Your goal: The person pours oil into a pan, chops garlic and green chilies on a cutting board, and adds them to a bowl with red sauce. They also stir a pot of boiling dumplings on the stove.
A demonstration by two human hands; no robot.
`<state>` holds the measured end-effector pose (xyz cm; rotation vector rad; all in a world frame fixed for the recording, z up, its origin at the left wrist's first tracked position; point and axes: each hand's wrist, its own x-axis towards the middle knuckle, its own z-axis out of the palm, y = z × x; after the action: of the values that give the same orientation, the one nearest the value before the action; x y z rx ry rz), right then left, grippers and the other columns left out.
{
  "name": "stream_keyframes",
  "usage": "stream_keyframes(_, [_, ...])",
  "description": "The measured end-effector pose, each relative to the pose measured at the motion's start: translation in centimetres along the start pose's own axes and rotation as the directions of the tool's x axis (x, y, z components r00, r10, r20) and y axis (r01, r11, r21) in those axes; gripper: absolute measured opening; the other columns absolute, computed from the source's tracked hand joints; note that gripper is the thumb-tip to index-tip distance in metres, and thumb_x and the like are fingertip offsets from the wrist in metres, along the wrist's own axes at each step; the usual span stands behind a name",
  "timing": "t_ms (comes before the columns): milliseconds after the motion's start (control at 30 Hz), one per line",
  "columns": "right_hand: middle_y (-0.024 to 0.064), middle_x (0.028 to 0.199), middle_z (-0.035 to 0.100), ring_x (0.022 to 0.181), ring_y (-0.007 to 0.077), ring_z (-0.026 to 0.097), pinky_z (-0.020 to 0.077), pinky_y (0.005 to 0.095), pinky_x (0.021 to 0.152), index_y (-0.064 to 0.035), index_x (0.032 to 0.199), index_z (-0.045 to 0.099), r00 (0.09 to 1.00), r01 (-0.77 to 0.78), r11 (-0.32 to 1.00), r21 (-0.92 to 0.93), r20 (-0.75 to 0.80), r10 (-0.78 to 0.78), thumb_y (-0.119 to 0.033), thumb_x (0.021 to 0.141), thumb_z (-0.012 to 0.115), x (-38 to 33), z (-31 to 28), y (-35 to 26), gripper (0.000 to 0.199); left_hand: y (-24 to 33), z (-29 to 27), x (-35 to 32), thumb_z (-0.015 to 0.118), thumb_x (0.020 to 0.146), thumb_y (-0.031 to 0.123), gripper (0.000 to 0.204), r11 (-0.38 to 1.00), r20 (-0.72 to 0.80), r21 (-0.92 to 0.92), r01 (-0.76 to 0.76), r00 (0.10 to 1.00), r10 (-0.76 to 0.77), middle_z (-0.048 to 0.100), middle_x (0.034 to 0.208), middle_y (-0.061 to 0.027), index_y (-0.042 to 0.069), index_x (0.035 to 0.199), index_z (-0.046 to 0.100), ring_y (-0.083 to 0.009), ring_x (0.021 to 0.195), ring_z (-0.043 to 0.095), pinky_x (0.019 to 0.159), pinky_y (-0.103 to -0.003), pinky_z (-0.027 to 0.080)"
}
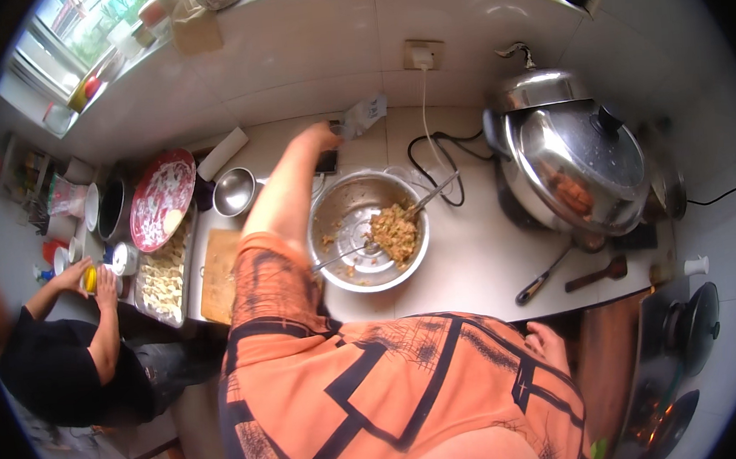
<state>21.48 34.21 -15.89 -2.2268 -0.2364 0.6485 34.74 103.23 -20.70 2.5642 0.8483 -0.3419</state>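
Observation:
My left arm stretches across the counter, and my left hand (320, 136) is at the back near the wall. Its fingers appear closed on the edge of a clear plastic bag (366, 114) with print on it. Beneath that hand lies a dark phone (327, 162). Nearer to me is a steel bowl (326, 262) with a mound of minced filling (395, 233) and a metal utensil (430, 194) leaning in it. My right hand (548, 344) hangs low by the counter's front edge, partly hidden by my orange shirt, fingers loosely apart and apparently holding nothing.
At left, a co-worker handles a yellow-topped item (90, 280) beside a tray of pale dough pieces (163, 278). A cutting board (218, 276), small bowl (234, 193) and red floury basin (162, 201) stand nearby. A large lidded pot (577, 164), cords and a stove (675, 353) occupy the right.

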Motion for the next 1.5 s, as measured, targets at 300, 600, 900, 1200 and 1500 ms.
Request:
stream_keyframes(300, [0.0082, 0.093, 0.063, 0.075, 0.0099, 0.056, 0.0464, 0.0238, 0.066, 0.0029, 0.118, 0.058, 1.0, 0.002, 1.0, 0.03, -0.012, -0.002, -0.004, 0.093, 0.058, -0.7, 1.2, -1.3, 0.027, 0.9, 5.4, 0.9, 0.073, 0.078, 0.031, 0.07, 0.992, -0.245, 0.127, -0.015, 0.968, 0.046, 0.042, 0.138, -0.0206, 0.007, 0.136, 0.042, -0.0357, 0.125, 0.049, 0.098, -0.043, 0.048])
stream_keyframes(600, [0.0015, 0.082, 0.057, 0.072, 0.0067, 0.051, 0.043, 0.0206, 0.068, 0.0064, 0.118, 0.057, 0.997, 0.024, 0.996, 0.091, 0.076, -0.031, -0.011, 0.09, 0.06, 1.9, 0.8, -1.1, 0.033, 7.7, 3.8, -6.9, 0.064, 0.079, 0.035, 0.053, 0.977, -0.172, 0.057, -0.204, 0.962, 0.211, 0.059, 0.125, -0.0142, 0.009, 0.124, 0.06, -0.031, 0.116, 0.057, 0.096, -0.041, 0.047])
stream_keyframes(900, [0.0065, 0.108, 0.059, 0.097, 0.0106, 0.056, 0.0441, 0.0229, 0.086, 0.0082, 0.122, 0.054, 0.966, 0.05, 0.989, 0.139, 0.245, -0.083, -0.015, 0.083, 0.076, 3.0, -1.0, 0.9, 0.05, 5.5, 2.1, -22.1, 0.062, 0.089, 0.018, 0.026, 0.636, -0.376, -0.65, -0.416, 0.903, 0.206, 0.07, 0.086, -0.0104, 0.006, 0.111, 0.066, -0.0158, 0.078, 0.066, 0.073, -0.029, 0.052])
stream_keyframes(1200, [0.0131, 0.106, 0.067, 0.092, 0.0187, 0.064, 0.0489, 0.0285, 0.081, 0.0014, 0.118, 0.06, 0.933, 0.147, 0.987, -0.06, 0.339, -0.118, -0.008, 0.092, 0.059, 2.0, -4.4, 5.6, 0.028, 2.6, 11.7, -40.0, 0.059, 0.091, 0.006, 0.027, 0.434, -0.352, -0.878, -0.203, 0.888, -0.296, 0.064, 0.099, -0.0004, 0.005, 0.118, 0.062, -0.0068, 0.077, 0.057, 0.068, -0.022, 0.05])
stream_keyframes(1500, [0.0174, 0.104, 0.068, 0.093, 0.0274, 0.067, 0.0524, 0.0322, 0.08, 0.0003, 0.112, 0.062, 0.782, 0.445, 0.893, -0.071, 0.517, -0.349, -0.006, 0.087, 0.06, 2.2, -2.3, 3.4, 0.026, 3.1, 16.3, -51.3, 0.058, 0.094, 0.013, 0.029, 0.297, -0.194, -0.953, -0.063, 0.879, -0.436, 0.063, 0.105, -0.0028, 0.004, 0.122, 0.058, -0.0075, 0.084, 0.058, 0.078, -0.023, 0.05])
